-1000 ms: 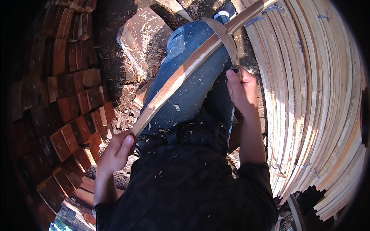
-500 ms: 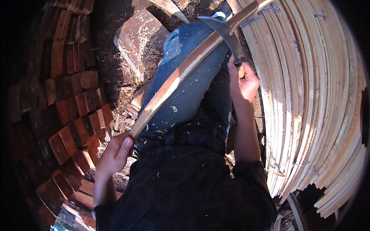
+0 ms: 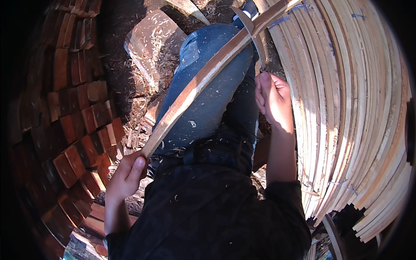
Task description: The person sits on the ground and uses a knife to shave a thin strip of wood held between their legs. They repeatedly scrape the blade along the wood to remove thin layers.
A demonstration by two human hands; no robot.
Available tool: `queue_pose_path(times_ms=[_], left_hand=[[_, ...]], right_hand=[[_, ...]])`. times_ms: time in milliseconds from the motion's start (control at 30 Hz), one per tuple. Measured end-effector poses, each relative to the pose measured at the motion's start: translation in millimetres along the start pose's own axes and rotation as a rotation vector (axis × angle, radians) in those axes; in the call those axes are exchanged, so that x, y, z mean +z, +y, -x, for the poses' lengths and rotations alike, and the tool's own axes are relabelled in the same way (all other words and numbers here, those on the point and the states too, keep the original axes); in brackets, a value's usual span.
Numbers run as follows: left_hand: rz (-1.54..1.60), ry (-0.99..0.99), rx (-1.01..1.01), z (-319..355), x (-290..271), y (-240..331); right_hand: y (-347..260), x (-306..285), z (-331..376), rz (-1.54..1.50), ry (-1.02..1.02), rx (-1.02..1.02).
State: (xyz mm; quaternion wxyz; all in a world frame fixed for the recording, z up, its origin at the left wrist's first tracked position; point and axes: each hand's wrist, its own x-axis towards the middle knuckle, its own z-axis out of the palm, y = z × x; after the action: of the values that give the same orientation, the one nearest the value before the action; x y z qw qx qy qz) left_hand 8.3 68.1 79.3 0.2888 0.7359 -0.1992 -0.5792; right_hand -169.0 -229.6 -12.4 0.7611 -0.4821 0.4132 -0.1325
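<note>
1. We have a long wooden slat (image 3: 203, 82) lying slantwise over our blue-jeaned thigh (image 3: 212, 99), its near end low on the left, its far end rising toward the upper right, where it crosses a curved blade (image 3: 255, 39).
2. Our left hand (image 3: 126, 175) is closed around the slat's near end, fingers curled over it and thumb on top.
3. Our right hand (image 3: 274, 100) is clenched on the blade's handle, just right of the thigh; the thin metal runs up from the fist and meets the slat near the knee.
4. Pale wood shavings (image 3: 190, 123) dot the jeans and our dark shirt (image 3: 208, 212).
5. Risk, as we judge it: the blade works right above the leg. If it skips off a knot or the grain, the edge could come into the knee.
6. Another: the slat is steadied only by the one left hand and the thigh. If it rolls or slides, the cut could dig in and spoil the piece.
7. A third: the left fingers lie on the same stick the edge travels along; a long stroke toward us could reach them.
8. Further out, a chopping block (image 3: 151, 41) strewn with chips sits on the ground beyond the leg.
9. To our left, a wall of stacked reddish wood blocks (image 3: 73, 130).
10. To our right, bundles of pale finished slats (image 3: 346, 108), some tied with blue cord.
</note>
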Motion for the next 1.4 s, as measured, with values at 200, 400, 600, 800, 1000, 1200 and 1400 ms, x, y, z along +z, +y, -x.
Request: queue_pose_path(times_ms=[200, 400, 600, 800, 1000, 1200, 1400], left_hand=[[-0.063, 0.017, 0.039, -3, 3, 2], [-0.033, 0.013, 0.023, 0, 5, -1], [-0.003, -0.007, -0.003, -1, 4, -1], [-0.034, 0.016, 0.025, -1, 3, 0], [-0.059, 0.015, 0.036, -2, 5, 0], [0.001, 0.008, 0.006, -2, 3, -1], [-0.011, 0.023, 0.01, -3, 5, 3]], right_hand=[[37, -3, -22, 0.438, 0.38, -0.484], [11, -15, -24, 0.96, 0.577, -0.803], [-3, -30, -17, 0.224, -0.075, -0.171], [6, -23, -17, 0.238, 0.092, -0.203], [21, -23, -35, 0.886, 0.624, -0.749], [17, -23, -12, 0.693, 0.311, -0.466], [0, 4, 15, 0.763, -0.016, -0.378]])
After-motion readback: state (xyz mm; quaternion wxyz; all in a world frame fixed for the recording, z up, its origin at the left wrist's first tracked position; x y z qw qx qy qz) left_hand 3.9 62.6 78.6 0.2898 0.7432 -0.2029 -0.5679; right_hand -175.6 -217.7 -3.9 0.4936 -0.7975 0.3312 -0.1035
